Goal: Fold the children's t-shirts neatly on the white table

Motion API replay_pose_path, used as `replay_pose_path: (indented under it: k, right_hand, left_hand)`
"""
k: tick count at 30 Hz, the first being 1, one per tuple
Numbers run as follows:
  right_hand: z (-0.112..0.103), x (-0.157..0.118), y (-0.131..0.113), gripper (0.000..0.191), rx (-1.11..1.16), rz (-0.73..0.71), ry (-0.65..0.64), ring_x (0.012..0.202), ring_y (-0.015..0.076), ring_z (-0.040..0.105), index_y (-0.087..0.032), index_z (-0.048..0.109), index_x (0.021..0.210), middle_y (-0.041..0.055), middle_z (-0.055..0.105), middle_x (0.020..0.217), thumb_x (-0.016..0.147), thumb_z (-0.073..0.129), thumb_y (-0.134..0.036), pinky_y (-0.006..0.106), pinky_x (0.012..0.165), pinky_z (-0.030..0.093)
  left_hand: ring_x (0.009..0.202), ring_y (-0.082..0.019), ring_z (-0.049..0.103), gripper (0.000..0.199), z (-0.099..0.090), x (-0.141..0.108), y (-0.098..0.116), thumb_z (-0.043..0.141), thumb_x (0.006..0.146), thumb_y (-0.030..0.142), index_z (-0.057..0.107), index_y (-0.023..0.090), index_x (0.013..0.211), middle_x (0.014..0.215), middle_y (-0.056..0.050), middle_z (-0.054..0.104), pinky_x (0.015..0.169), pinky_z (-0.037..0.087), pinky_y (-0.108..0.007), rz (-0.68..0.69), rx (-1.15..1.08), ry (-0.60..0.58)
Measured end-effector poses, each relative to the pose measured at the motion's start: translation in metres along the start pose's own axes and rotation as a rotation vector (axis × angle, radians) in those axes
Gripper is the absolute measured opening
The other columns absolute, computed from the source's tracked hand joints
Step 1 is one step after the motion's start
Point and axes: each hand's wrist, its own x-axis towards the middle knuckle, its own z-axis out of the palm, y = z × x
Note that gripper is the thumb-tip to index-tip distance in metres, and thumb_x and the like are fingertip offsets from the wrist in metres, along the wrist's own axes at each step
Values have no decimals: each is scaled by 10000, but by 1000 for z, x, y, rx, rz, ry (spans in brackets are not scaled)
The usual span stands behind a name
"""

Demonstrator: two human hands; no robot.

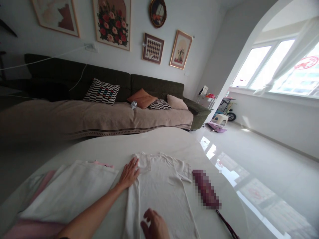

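Observation:
A white short-sleeved T-shirt (161, 186) lies spread on the white table, its neckline toward the sofa. A lengthwise fold line shows along its left side. My left hand (129, 173) rests flat on the sleeve at the left, fingers stretched out. Over the lower part of the shirt is my right hand (156, 225), its fingers loosely bent and its thumb apart from them, with nothing visible between. Whether it touches the cloth I cannot tell. To the left, beside my forearm, lies a pile of white and pink clothes (72, 189).
Right of the shirt, on the table (159, 139), lies a pixelated dark red item (206, 189) with a dark cord (227, 225). Beyond the table stands a green sofa (157, 84) with a beige cover and several cushions. Glossy floor (269, 159) runs along the right.

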Motion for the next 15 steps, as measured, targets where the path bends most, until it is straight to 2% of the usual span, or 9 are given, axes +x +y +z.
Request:
replay_pose_path:
  k: [4, 6, 8, 11, 13, 15]
  right_hand:
    - [-19, 100, 8, 156, -73, 81, 36, 744, 157, 621, -191, 567, 879, 40, 658, 780, 770, 455, -191, 218, 688, 431]
    - [-19, 148, 9, 201, -89, 130, 88, 823, 177, 621, -157, 556, 944, 85, 660, 862, 792, 432, -201, 237, 734, 428]
    - [-11, 185, 10, 247, -101, 182, 125, 868, 196, 620, -124, 543, 995, 124, 656, 906, 803, 410, -205, 254, 749, 427]
    - [8, 217, 9, 301, -129, 269, 149, 908, 223, 618, -90, 525, 1049, 162, 649, 953, 785, 436, -205, 267, 730, 430]
    - [19, 227, 8, 325, -153, 325, 137, 905, 246, 622, -70, 529, 1049, 185, 647, 960, 751, 476, -188, 280, 704, 433]
    - [26, 232, 7, 265, -169, 361, 111, 862, 250, 633, -83, 568, 970, 174, 661, 905, 735, 479, -165, 282, 674, 431]
  left_hand:
    - [1340, -204, 204, 497, 7, 6, -14, 250, 884, 246, 307, 121, 1361, 1441, -114, 296, 1084, 222, -429, 23, 31, 105]
    - [1330, -208, 234, 489, 10, 8, -20, 236, 870, 199, 364, 83, 1328, 1403, -129, 365, 1079, 256, -416, 14, 48, 156]
    - [1307, -213, 292, 474, 12, 9, -24, 233, 868, 191, 431, 81, 1285, 1361, -128, 427, 1063, 301, -411, 13, 59, 188]
    - [1274, -212, 354, 453, 14, 10, -26, 248, 875, 202, 484, 95, 1246, 1329, -118, 470, 1041, 345, -400, 23, 65, 210]
    - [1270, -208, 360, 446, 13, 10, -26, 266, 874, 201, 481, 104, 1251, 1327, -109, 474, 1039, 352, -393, 25, 64, 216]
    - [1270, -195, 360, 447, 13, 10, -26, 283, 867, 187, 459, 116, 1271, 1328, -92, 476, 1045, 347, -377, 24, 61, 219]
